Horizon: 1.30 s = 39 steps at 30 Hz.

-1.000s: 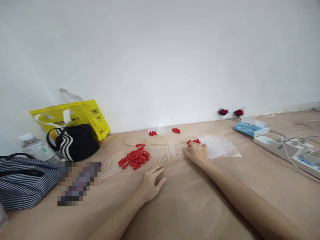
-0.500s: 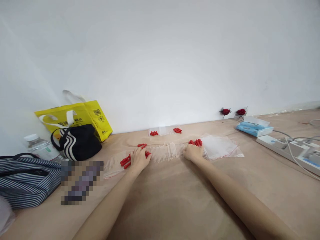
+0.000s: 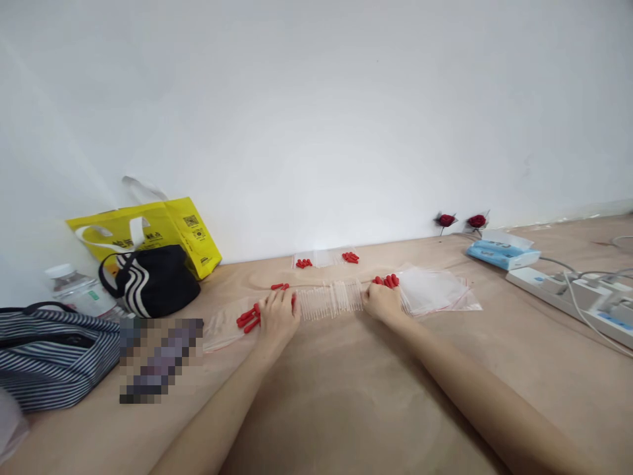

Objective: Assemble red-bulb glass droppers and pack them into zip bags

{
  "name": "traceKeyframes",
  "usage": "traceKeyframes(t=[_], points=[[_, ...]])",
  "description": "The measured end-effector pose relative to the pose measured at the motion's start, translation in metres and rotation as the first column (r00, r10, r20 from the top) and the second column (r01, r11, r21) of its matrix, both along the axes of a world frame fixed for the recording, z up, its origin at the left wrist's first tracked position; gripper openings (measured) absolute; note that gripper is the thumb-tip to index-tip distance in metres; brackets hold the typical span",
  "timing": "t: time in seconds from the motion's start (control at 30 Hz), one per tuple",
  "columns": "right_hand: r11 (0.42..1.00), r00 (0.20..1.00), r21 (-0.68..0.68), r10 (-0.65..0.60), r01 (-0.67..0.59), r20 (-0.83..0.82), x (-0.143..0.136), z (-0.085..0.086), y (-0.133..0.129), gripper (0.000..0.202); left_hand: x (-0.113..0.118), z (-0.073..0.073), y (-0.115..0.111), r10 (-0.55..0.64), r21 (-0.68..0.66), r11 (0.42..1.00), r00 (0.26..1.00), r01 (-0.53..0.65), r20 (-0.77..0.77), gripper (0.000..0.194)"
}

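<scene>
Several thin, pale sticks (image 3: 330, 300) lie side by side in a row on the table between my hands. My left hand (image 3: 278, 313) is curled at the row's left end, its fingertips against a red teardrop-shaped piece (image 3: 293, 302). More red pieces (image 3: 248, 318) lie beside that hand on a clear plastic bag (image 3: 220, 330), with a few others just beyond the fingers. At the right end of the sticks, my right hand (image 3: 384, 301) is closed, knuckles up. Red pieces (image 3: 390, 281) show just behind it; its fingertips are hidden.
Clear bags (image 3: 432, 290) lie to the right. Against the wall is another bag (image 3: 324, 258) with red pieces. A yellow bag (image 3: 192, 231), black pouch (image 3: 168, 280), bottle (image 3: 82, 290) and striped bag (image 3: 54, 356) crowd the left; tissues (image 3: 502, 254) and a power strip (image 3: 544, 284) sit right.
The fingers of my left hand have drawn closer together around the red piece at the row's left end. My right hand has stayed nearly where it was.
</scene>
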State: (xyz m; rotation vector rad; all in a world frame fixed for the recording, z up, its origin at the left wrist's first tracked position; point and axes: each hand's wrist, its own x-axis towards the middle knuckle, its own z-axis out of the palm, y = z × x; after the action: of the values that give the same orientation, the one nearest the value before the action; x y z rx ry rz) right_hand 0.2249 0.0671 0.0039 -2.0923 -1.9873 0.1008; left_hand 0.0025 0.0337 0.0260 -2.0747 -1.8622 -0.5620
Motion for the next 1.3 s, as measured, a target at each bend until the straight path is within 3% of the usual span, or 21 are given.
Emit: traceKeyframes(t=[0.07,0.13,0.2,0.27,0.47,0.6,0.73,0.9,1.1,1.3], points=[[0.99,0.99,0.024,0.138,-0.137,-0.016,0.006,0.003,-0.012,0.027,0.002,-0.005,-0.015,-0.215,0.042,0.976,0.971,0.211,0.106,0.016],[0.94,0.942,0.079,0.334,-0.331,-0.022,0.015,0.002,-0.026,0.022,0.004,-0.012,-0.03,-0.4,0.032,0.914,0.885,0.404,0.238,0.015],[0.863,0.872,0.141,0.49,-0.486,0.004,0.024,-0.002,-0.041,0.019,0.006,-0.02,-0.042,-0.485,-0.042,0.849,0.809,0.527,0.333,0.015],[0.806,0.822,0.174,0.568,-0.566,0.038,0.032,-0.009,-0.052,0.018,0.007,-0.026,-0.049,-0.499,-0.113,0.807,0.772,0.58,0.395,0.016],[0.714,0.735,0.25,0.678,-0.655,-0.013,0.041,-0.02,-0.06,0.02,0.009,-0.035,-0.051,-0.539,-0.124,0.78,0.759,0.614,0.366,0.03],[0.678,0.702,0.285,0.711,-0.678,-0.021,0.034,-0.021,-0.062,0.022,0.013,-0.041,-0.049,-0.515,-0.196,0.789,0.801,0.582,0.303,0.04],[0.659,0.692,0.34,0.721,-0.671,-0.029,0.025,-0.027,-0.065,0.018,0.018,-0.045,-0.048,-0.483,-0.235,0.793,0.815,0.562,0.32,0.036],[0.646,0.683,0.429,0.725,-0.631,-0.086,0.021,-0.035,-0.068,0.016,0.02,-0.046,-0.05,-0.521,-0.175,0.785,0.786,0.594,0.333,0.031],[0.65,0.685,0.461,0.719,-0.604,-0.117,0.013,-0.032,-0.075,0.014,0.018,-0.044,-0.052,-0.57,-0.116,0.778,0.771,0.618,0.284,0.029],[0.642,0.677,0.48,0.725,-0.598,-0.126,0.003,-0.03,-0.082,0.011,0.022,-0.042,-0.056,-0.556,-0.074,0.784,0.751,0.616,0.356,0.027]])
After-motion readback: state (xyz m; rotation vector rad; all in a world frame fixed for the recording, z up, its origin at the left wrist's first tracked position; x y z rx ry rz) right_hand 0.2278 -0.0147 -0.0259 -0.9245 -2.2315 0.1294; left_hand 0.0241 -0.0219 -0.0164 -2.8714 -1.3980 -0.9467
